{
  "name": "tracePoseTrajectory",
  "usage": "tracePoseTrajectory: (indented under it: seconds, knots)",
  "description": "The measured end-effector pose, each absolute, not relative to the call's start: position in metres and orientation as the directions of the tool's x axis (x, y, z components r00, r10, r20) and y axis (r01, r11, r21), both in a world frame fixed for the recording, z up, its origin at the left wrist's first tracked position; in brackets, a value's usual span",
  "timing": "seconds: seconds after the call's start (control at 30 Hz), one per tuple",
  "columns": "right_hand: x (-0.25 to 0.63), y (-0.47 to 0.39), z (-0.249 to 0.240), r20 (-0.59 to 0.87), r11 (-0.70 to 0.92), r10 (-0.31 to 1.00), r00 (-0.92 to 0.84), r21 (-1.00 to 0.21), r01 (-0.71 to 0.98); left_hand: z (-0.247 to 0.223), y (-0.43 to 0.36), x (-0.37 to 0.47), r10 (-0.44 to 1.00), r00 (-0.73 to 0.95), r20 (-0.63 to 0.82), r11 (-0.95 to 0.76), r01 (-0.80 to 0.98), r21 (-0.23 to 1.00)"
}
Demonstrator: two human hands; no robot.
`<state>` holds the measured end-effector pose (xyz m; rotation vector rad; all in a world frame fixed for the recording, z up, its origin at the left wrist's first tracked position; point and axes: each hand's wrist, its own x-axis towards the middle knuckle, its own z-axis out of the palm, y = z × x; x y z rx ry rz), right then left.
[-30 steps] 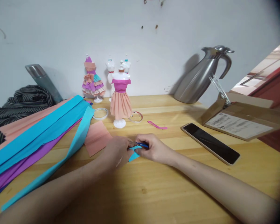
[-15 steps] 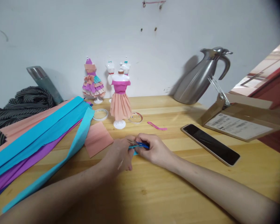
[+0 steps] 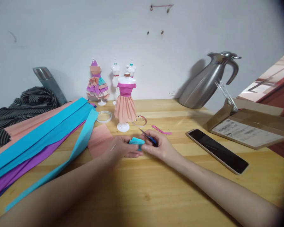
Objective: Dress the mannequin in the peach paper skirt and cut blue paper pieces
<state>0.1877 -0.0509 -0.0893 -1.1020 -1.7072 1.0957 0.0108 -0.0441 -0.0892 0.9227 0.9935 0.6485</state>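
Observation:
A small turquoise paper piece [image 3: 136, 142] is held up between both hands. My left hand [image 3: 123, 147] pinches its left side, and the fingers of my right hand [image 3: 162, 145] touch its right edge. Small blue-handled scissors [image 3: 150, 138] also rest in my right hand, blades pointing up and left. Behind the hands stands a miniature mannequin [image 3: 125, 94] in a magenta top and peach pleated skirt. A peach paper square [image 3: 99, 139] lies partly behind my left hand. A pink scrap [image 3: 161, 130] lies beyond my right hand.
Long turquoise, peach and purple paper strips [image 3: 47, 138] cover the left side. Two rolls of tape [image 3: 104, 117] [image 3: 140, 120] and more mannequins [image 3: 97, 82] stand behind. A phone [image 3: 217, 151], cardboard box [image 3: 251, 127] and steel jug [image 3: 203, 82] are on the right.
The scissors have come away from the turquoise piece, their blades now turned upward in my right hand. The turquoise piece shows more fully between the fingers. The whole view has shifted slightly.

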Motion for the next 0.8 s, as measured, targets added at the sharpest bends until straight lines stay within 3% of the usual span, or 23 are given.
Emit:
tracePoseTrajectory:
  seconds: [0.33,0.67,0.8]
  knots:
    - [0.186,-0.047,-0.103,0.030,0.047,0.975,-0.219,-0.996,0.073,-0.087,-0.047,0.014,0.849,0.378,-0.368,0.424,-0.074,0.903]
    - [0.185,-0.047,-0.101,0.037,0.068,0.970,-0.241,-0.990,0.120,-0.087,-0.045,0.014,0.834,0.395,-0.386,0.434,-0.037,0.900]
    - [0.192,-0.047,-0.095,0.133,0.223,0.928,-0.349,-0.946,0.233,-0.086,-0.044,0.012,0.851,0.371,-0.372,0.416,-0.043,0.908]
